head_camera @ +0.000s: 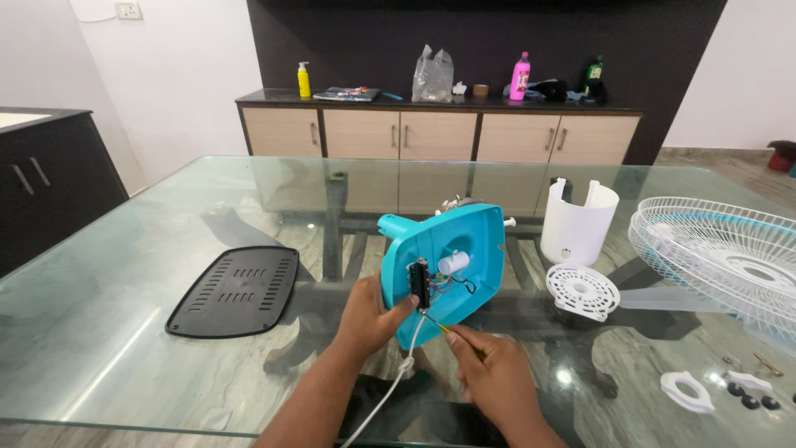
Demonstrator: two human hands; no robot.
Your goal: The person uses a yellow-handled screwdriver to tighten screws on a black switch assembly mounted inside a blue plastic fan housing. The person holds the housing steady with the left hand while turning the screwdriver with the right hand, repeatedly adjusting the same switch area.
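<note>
- At table centre, teal fan base (452, 249) is gripped upright by left hand (371, 317).
- Beside its switch block (419, 284), a screwdriver (452, 330) is pinched in right hand (493, 375).
- Wiring step judged; next, tip must be seated squarely.

Lighting: bright, even daylight, strongest from about 10 o'clock. Clear glass worktop (124, 274) carries broad pale glare at 8 o'clock and small highlights at 4 o'clock. Shadows: soft, faint, falling beneath the black slotted plastic panel (235, 289). Focus: sharp centre; white wire fan grille (730, 253) at 3 o'clock slightly soft. Distortion: wide-angle bowing of worktop edges toward the corners.
</note>
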